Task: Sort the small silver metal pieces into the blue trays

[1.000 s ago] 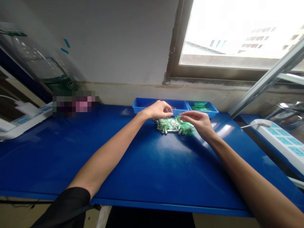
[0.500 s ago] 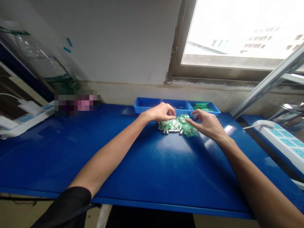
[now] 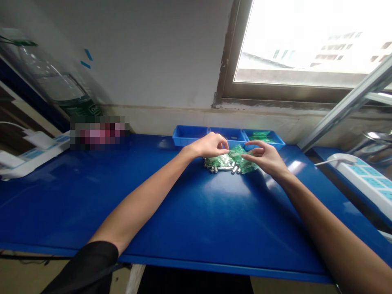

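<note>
A small heap of green circuit boards and silvery metal parts (image 3: 228, 163) lies on the blue table (image 3: 196, 220) near its far edge. My left hand (image 3: 211, 146) hovers over the heap's left side, fingers curled in a pinch on something too small to make out. My right hand (image 3: 266, 157) rests at the heap's right side, thumb and forefinger pinching a green board (image 3: 243, 156) at the top of the heap.
Three shallow blue trays (image 3: 188, 135) stand in a row behind the heap against the wall; the rightmost tray (image 3: 265, 138) holds green boards. White power strips lie at the far left (image 3: 33, 153) and far right (image 3: 364, 179). A slanted metal rail (image 3: 346, 110) runs up to the window.
My right hand has slid from the heap's top to its right side and closed its fingers on a green board. My left hand has barely moved.
</note>
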The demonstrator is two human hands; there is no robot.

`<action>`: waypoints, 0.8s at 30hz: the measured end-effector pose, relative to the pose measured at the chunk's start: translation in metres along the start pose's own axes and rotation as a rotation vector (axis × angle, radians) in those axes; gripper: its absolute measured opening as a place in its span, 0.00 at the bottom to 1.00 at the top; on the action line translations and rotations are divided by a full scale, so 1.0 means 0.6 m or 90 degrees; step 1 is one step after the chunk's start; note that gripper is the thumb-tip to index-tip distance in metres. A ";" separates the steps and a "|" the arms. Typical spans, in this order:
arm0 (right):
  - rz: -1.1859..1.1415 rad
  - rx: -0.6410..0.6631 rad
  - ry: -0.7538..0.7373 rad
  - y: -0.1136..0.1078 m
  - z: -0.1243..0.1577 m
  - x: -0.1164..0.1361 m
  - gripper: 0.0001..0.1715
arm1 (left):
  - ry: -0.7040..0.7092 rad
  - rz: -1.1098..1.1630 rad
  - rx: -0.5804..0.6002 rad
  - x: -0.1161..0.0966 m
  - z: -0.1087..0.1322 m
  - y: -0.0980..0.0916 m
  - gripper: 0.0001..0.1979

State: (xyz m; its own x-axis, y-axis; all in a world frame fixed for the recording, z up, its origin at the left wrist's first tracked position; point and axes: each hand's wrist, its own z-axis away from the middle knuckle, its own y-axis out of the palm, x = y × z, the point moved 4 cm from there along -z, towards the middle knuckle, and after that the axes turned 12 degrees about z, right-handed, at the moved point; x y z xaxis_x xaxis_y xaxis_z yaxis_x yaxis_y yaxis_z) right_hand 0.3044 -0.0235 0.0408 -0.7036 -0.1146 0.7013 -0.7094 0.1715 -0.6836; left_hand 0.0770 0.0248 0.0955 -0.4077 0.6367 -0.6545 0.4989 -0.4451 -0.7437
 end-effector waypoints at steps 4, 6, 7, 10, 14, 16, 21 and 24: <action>-0.016 -0.010 -0.003 -0.007 0.001 0.003 0.38 | 0.013 0.011 -0.006 -0.003 -0.001 0.005 0.12; 0.000 -0.015 -0.010 -0.011 0.001 0.003 0.36 | 0.020 0.021 -0.010 -0.005 -0.001 0.008 0.12; 0.010 -0.017 -0.012 -0.013 0.000 0.002 0.35 | 0.023 0.026 -0.012 -0.006 -0.001 0.010 0.11; 0.048 -0.028 -0.003 -0.021 -0.002 -0.004 0.33 | 0.030 0.037 -0.013 -0.008 -0.002 0.016 0.11; 0.030 0.003 0.038 -0.026 -0.002 -0.005 0.33 | 0.038 0.051 0.003 -0.009 -0.005 0.024 0.11; -0.018 0.039 0.059 -0.027 0.000 0.001 0.33 | 0.047 0.054 0.005 -0.009 -0.006 0.027 0.11; -0.127 0.124 0.114 -0.029 0.004 0.002 0.32 | 0.063 0.071 0.001 -0.009 -0.009 0.039 0.12; -0.234 0.118 0.131 -0.036 -0.004 -0.019 0.30 | 0.073 0.065 -0.006 -0.006 -0.012 0.045 0.12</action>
State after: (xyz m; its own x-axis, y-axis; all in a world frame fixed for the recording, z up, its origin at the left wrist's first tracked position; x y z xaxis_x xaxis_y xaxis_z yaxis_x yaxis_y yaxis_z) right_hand 0.3275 -0.0238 0.0479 -0.3944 0.0650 0.9166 -0.9189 -0.0240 -0.3937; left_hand 0.0975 0.0150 0.0787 -0.2655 0.6564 -0.7061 0.5407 -0.5050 -0.6727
